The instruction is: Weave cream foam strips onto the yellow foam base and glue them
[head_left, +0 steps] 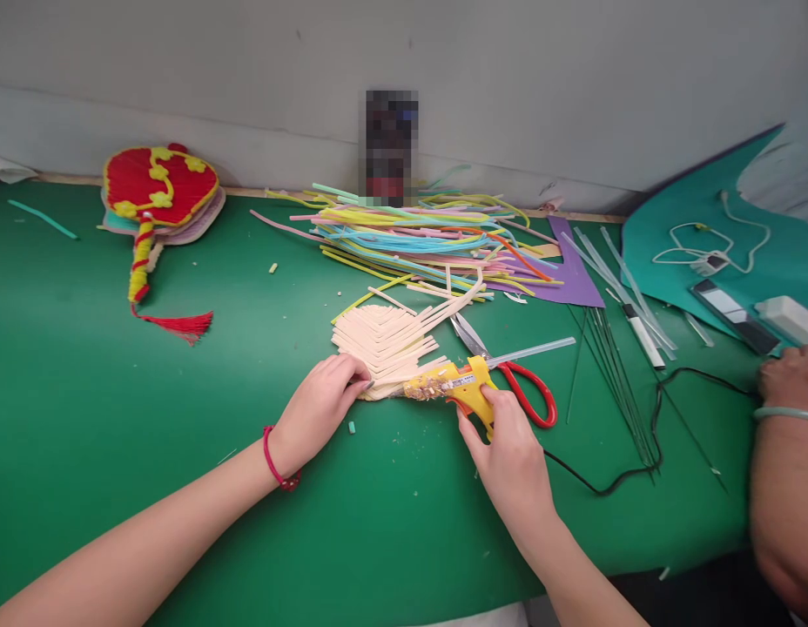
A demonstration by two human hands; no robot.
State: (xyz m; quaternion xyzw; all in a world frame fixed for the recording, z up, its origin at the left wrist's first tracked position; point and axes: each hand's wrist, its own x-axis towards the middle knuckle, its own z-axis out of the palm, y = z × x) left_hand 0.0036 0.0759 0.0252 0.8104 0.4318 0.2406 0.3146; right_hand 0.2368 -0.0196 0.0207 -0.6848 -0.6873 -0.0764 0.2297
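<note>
A leaf-shaped piece of cream pipe cleaners [381, 335], laid in a V pattern, rests flat on the green tabletop. At its lower left edge my left hand [326, 396] is closed, thumb and fingers pinching the pipe cleaners. My right hand [512, 448] grips a yellow hot glue gun [466, 383] by its handle, fingers near the orange trigger. The gun's crusted nozzle points left at the piece's lower edge, and its tip is close to my left fingertips. A clear glue stick [538, 350] sticks out of its back. Red-handled scissors [541, 405] lie just behind the gun.
A heap of coloured pipe cleaners [404, 239] lies against the wall, near a pixelated dark object [389, 144]. At left is a red fan [159, 183] with a tassel. Dark wires [616, 374] and the black cord [600, 492] lie right. Another person's arm [789, 488] rests at far right.
</note>
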